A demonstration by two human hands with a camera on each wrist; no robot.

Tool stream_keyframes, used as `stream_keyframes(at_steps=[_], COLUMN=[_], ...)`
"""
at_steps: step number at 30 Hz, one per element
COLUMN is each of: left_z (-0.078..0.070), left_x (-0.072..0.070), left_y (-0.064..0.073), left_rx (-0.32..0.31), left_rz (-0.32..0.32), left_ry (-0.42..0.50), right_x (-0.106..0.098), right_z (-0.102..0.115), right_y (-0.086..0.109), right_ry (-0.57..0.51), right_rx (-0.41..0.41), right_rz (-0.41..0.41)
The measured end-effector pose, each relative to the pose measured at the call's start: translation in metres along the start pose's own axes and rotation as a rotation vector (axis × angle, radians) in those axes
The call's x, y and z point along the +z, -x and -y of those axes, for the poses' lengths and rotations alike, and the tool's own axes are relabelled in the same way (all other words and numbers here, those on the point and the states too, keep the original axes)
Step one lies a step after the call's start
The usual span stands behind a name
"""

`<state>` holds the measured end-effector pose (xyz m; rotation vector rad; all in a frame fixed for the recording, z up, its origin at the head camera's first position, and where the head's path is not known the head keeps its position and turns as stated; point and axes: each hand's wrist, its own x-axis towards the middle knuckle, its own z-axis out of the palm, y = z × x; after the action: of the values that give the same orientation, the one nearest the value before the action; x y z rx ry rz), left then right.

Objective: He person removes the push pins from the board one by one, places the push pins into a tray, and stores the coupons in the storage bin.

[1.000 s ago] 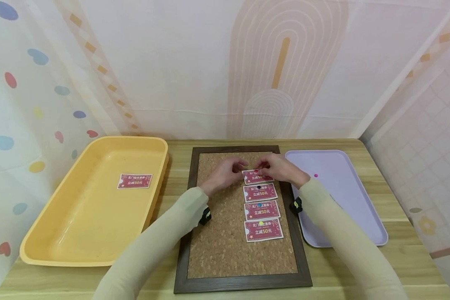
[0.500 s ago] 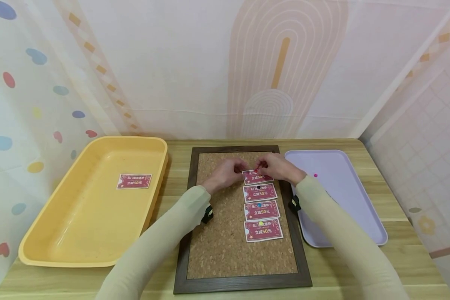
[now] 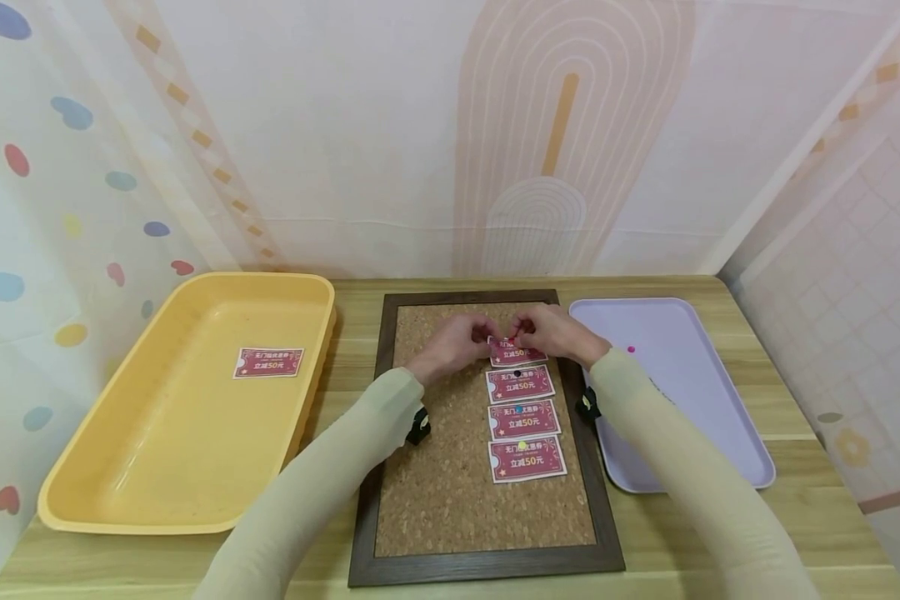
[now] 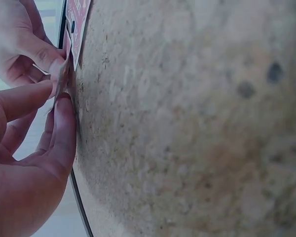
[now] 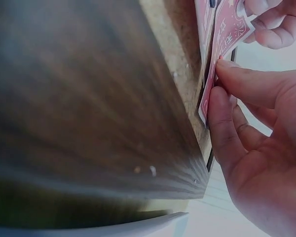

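Observation:
A dark-framed cork board [image 3: 431, 508] lies on the table, bearing a column of pink printed coupons. The farthest coupon [image 3: 521, 354] is between both hands. My left hand [image 3: 453, 343] pinches its left end between thumb and finger, and in the left wrist view that end bends up off the cork. At the coupon's upper edge, my right hand [image 3: 558, 332] pinches a red push pin [image 5: 220, 58], mostly hidden by the fingertips. Below it, a coupon with a black pin [image 3: 517, 374], one with a blue pin [image 3: 519, 410] and one with a yellow pin [image 3: 522, 445] lie flat.
A deep yellow tray [image 3: 172, 433] stands to the left, with a single coupon [image 3: 268, 363] in it. To the right lies a shallow lilac tray [image 3: 708, 417] holding a pink pin [image 3: 631, 350]. A patterned cloth wall closes off the back.
The left fingers have moved slightly right, onto the farthest coupon's left end. That coupon has shifted slightly up and right. The right hand stays at the red pin.

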<state>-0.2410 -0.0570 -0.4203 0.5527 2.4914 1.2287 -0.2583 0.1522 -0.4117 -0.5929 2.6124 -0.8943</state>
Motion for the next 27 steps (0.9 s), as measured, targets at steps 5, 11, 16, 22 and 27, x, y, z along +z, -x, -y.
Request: stream_keyframes(at_steps=[5, 11, 16, 22, 27], left_z=[0.002, 0.005, 0.009, 0.011, 0.011], left_x=[-0.001, -0.002, -0.001, -0.002, -0.003], left_y=[0.000, -0.001, -0.002, -0.004, -0.004], left_rx=[0.007, -0.007, -0.011, -0.048, -0.054], left_rz=[0.000, -0.026, -0.034, -0.029, -0.025], left_ry=[0.016, 0.007, -0.024, -0.028, -0.017], right_x=[-0.001, -0.002, -0.003, -0.002, -0.002], right_z=[0.000, -0.002, -0.002, -0.002, -0.002], right_y=[-0.001, -0.001, 0.000, -0.001, -0.003], right_ry=[-0.008, -0.022, -0.031, -0.024, -0.023], right_rx=[0.002, 0.015, 0.026, 0.028, 0.043], right_rz=[0.003, 0.014, 0.029, 0.038, 0.042])
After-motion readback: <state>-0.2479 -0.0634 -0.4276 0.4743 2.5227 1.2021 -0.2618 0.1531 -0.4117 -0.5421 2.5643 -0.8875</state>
